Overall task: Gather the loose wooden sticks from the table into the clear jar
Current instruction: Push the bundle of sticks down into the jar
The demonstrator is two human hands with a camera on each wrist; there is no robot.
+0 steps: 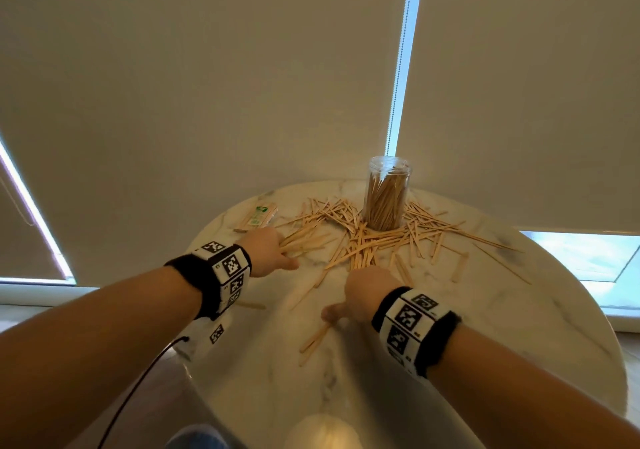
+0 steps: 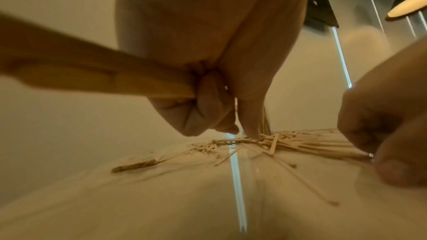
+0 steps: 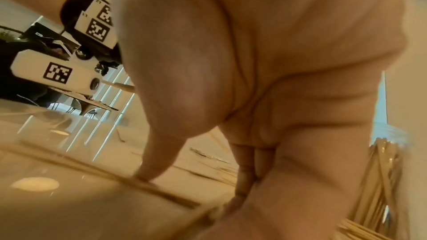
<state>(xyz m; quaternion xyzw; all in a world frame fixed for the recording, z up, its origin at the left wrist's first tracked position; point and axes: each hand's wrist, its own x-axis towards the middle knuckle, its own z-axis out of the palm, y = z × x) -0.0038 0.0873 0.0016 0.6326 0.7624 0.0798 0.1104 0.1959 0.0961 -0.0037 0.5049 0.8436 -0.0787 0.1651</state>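
While my left grip (image 2: pixel 203 101) clamps a bundle of sticks (image 2: pixel 97 78), my right grip (image 1: pixel 369 291) presses spread fingers onto loose ones on the worktop (image 1: pixel 485 327) near the jar (image 1: pixel 387 194).

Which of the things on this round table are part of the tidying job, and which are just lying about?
Part of the job:
clear plastic jar
loose wooden sticks
left hand, gripping a bundle of sticks
right hand

Just lying about:
small green-printed packet
white marble table

Marble table (image 1: pixel 519 310) bears wrapped packet (image 1: pixel 259 215) (green-printed).
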